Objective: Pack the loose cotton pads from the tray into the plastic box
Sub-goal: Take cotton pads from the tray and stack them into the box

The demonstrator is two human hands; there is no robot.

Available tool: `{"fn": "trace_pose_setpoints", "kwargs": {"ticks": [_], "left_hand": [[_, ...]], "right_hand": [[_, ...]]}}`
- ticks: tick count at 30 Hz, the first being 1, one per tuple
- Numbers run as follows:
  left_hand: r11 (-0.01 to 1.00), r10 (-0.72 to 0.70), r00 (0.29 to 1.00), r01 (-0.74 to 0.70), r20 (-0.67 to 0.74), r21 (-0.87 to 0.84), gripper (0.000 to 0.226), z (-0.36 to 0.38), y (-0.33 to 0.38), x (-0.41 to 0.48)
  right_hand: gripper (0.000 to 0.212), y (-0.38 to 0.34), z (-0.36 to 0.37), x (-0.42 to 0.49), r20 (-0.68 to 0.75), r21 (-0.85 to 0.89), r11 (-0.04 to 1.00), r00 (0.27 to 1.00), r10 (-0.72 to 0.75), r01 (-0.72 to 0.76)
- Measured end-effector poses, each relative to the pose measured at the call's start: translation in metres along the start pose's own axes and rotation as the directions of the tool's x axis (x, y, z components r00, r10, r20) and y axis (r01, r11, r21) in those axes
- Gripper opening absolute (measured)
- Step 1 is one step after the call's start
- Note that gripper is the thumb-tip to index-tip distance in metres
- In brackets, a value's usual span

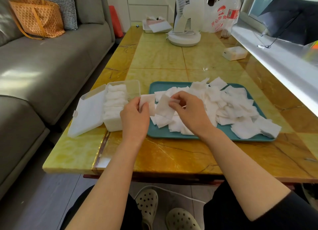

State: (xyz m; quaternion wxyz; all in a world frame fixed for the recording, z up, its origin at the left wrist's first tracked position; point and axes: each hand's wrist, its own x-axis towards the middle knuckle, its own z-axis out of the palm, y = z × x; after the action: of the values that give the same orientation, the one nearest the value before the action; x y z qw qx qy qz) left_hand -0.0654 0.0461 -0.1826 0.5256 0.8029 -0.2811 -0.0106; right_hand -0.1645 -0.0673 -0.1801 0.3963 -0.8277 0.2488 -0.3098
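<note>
Head view, pads (115,99) in box (112,125), tray (154,134) heaped

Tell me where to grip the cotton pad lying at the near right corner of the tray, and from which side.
Pinch the cotton pad by its outer right corner, coming in from the right, thumb beneath and finger on top. That corner seems to overhang the tray rim, free of the pile, so likely only one pad lifts.
</note>
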Motion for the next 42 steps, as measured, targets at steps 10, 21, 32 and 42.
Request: {"fn": "trace_pose_setpoints", "kwargs": {"ticks": [10,21,32,42], "left_hand": [[0.981,0.015,0.941,0.052,0.339,-0.187,0.019,0.007,0.005,-0.007],[0.977,-0.027,0.907,0.113,0.420,-0.182,0.033,0.005,0.012,-0.011],[0.992,0.009,0.947,0.032,0.320,-0.123,0.022,0.000,0.012,-0.011],[0.999,-0.033,0.998,0.033,0.050,0.007,0.010,-0.010,0.001,-0.002]], "right_hand": [[0.009,-0.001,-0.001,-0.002,0.114,0.132,0.990,0.993,0.039,-0.054],[0.017,0.006,-0.003,-0.001,0.088,-0.005,0.999,0.996,0.032,-0.031],[0.017,0.008,0.002,0.002,0.025,0.136,0.982,0.991,0.128,-0.130],[0.051,0.022,0.029,0.000,0.374,-0.508,0.852,0.923,0.087,0.125]]}}
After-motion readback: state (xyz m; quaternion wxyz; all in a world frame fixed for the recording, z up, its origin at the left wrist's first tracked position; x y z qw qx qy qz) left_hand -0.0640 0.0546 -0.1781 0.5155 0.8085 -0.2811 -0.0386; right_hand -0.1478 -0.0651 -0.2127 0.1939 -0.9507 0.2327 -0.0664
